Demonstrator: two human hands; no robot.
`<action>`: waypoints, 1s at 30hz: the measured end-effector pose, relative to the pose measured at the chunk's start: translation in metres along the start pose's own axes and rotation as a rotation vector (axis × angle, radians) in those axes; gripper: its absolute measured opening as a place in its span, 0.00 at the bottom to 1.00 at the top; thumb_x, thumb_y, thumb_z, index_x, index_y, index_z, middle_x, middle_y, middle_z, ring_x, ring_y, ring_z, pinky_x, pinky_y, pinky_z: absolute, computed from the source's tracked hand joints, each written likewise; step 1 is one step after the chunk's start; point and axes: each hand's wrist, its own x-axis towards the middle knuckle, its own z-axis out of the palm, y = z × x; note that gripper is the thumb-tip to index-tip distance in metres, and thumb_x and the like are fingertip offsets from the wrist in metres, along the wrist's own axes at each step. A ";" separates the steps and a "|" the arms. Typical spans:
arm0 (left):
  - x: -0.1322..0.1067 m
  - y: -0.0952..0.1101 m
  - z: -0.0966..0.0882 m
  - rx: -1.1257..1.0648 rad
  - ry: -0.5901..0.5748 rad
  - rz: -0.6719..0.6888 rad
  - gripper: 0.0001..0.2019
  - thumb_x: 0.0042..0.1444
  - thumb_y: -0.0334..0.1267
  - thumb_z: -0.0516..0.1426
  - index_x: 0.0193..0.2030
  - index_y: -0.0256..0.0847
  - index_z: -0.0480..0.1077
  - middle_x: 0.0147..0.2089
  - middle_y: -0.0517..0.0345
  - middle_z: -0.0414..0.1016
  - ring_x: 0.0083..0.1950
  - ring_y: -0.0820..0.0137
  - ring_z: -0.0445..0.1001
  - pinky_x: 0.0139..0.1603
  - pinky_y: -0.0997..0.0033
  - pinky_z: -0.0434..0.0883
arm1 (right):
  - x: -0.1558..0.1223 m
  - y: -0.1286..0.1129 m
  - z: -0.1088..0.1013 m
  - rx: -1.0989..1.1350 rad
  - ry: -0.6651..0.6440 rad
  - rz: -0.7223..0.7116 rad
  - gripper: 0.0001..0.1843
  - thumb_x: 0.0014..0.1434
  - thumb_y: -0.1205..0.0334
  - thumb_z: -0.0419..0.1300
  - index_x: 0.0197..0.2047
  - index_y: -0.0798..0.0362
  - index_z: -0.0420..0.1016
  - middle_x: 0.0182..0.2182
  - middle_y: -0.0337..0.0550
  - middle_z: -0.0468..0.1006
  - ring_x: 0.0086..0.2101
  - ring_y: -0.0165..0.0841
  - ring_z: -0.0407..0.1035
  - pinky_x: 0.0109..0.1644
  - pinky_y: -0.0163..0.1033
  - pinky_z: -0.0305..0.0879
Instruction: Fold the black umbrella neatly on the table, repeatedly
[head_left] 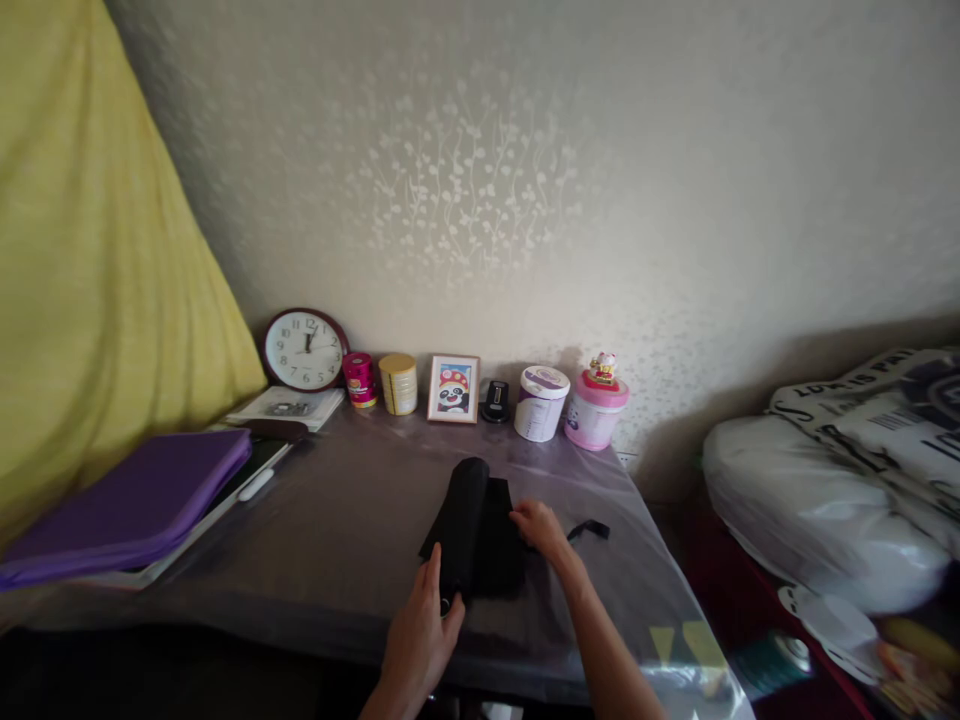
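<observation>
A black folded umbrella (469, 520) lies on the table (337, 530), its canopy partly loose and flattened to the right. Its black strap (589, 528) trails off to the right. My left hand (418, 630) wraps round the near end of the rolled part, thumb up along its side. My right hand (540, 528) rests on the right edge of the black fabric, fingers curled and pinching it close to where the strap begins.
Along the wall stand a round clock (304, 349), a red tin (360, 380), a yellow tin (398, 384), a framed panda picture (453, 389), a white tub (541, 402) and a pink tub (595, 412). A purple case (131, 505) lies left. Bagged bedding (832, 500) is piled right.
</observation>
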 end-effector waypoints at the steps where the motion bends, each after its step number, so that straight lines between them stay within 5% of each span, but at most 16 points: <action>1: 0.000 0.000 0.000 -0.005 0.003 0.002 0.30 0.55 0.41 0.41 0.64 0.29 0.41 0.61 0.39 0.58 0.55 0.62 0.68 0.48 0.65 0.68 | -0.002 -0.001 -0.001 -0.021 0.027 0.012 0.09 0.54 0.63 0.54 0.32 0.51 0.75 0.22 0.38 0.75 0.27 0.30 0.69 0.30 0.31 0.57; 5: 0.000 -0.002 0.004 -0.023 0.033 0.003 0.30 0.55 0.41 0.42 0.64 0.31 0.42 0.61 0.43 0.58 0.55 0.64 0.68 0.48 0.67 0.68 | -0.008 -0.013 0.008 -0.021 0.188 -0.098 0.15 0.60 0.61 0.46 0.43 0.50 0.72 0.38 0.44 0.77 0.39 0.33 0.70 0.43 0.35 0.61; 9: 0.000 -0.005 0.009 -0.037 0.051 0.022 0.30 0.55 0.40 0.41 0.64 0.32 0.41 0.62 0.43 0.58 0.55 0.65 0.68 0.49 0.67 0.68 | -0.014 -0.032 0.047 0.053 0.275 -0.321 0.20 0.60 0.63 0.43 0.49 0.57 0.69 0.46 0.50 0.74 0.47 0.34 0.67 0.52 0.37 0.60; 14: 0.003 -0.004 0.011 -0.033 0.013 0.007 0.31 0.54 0.38 0.41 0.64 0.25 0.41 0.63 0.36 0.55 0.56 0.62 0.66 0.51 0.64 0.67 | -0.010 -0.052 0.090 0.003 0.315 -0.266 0.27 0.61 0.59 0.43 0.59 0.65 0.58 0.58 0.61 0.61 0.57 0.41 0.56 0.54 0.45 0.59; 20: 0.005 -0.001 0.008 0.010 -0.053 -0.046 0.32 0.53 0.36 0.42 0.65 0.27 0.39 0.63 0.40 0.54 0.56 0.65 0.67 0.49 0.70 0.67 | 0.014 -0.065 0.085 0.034 0.323 -0.250 0.26 0.60 0.57 0.46 0.59 0.60 0.60 0.60 0.58 0.57 0.58 0.43 0.54 0.57 0.48 0.56; 26: 0.010 -0.014 0.018 -0.012 -0.076 -0.018 0.33 0.54 0.37 0.43 0.65 0.25 0.39 0.64 0.39 0.52 0.56 0.64 0.67 0.48 0.73 0.67 | 0.025 -0.037 0.083 0.295 0.341 -0.213 0.25 0.60 0.59 0.41 0.55 0.62 0.63 0.52 0.54 0.69 0.52 0.34 0.63 0.56 0.39 0.59; 30: 0.008 -0.010 0.014 -0.053 -0.070 -0.029 0.32 0.54 0.38 0.42 0.65 0.30 0.38 0.65 0.41 0.52 0.57 0.64 0.65 0.51 0.69 0.66 | 0.017 -0.019 0.079 0.027 0.236 -0.232 0.26 0.56 0.73 0.41 0.57 0.57 0.63 0.54 0.49 0.69 0.54 0.32 0.61 0.57 0.38 0.56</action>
